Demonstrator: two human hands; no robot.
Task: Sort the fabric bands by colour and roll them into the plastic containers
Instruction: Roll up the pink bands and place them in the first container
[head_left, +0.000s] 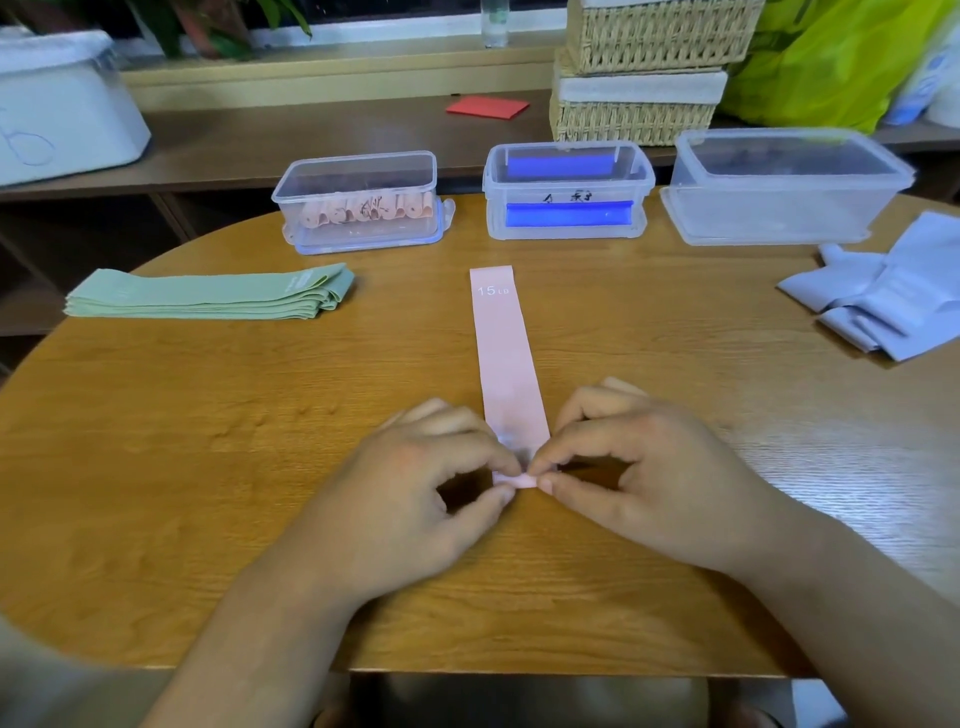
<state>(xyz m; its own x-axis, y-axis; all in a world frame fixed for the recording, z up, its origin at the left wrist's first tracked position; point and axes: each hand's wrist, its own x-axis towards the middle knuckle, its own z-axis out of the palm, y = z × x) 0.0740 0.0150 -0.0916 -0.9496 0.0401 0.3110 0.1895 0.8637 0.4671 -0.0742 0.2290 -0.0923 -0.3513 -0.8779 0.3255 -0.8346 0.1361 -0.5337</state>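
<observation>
- Pink band (504, 353): flat on the wooden table (208, 467), running near to far at centre; far end printed "15 LB"; near end turned over into a small roll.
- Left hand (415, 499): thumb and forefinger pinch the left of that near end.
- Right hand (644, 467): pinches the right of it likewise.
- Left container (358, 200): far left of centre, holds rolled pink bands.
- Middle container (569, 189): far centre, blue inside.
- Right container (784, 187): far right.
- Green bands (208, 296): stacked flat, left.
- Pale blue bands (883, 291): loose heap, right edge.
</observation>
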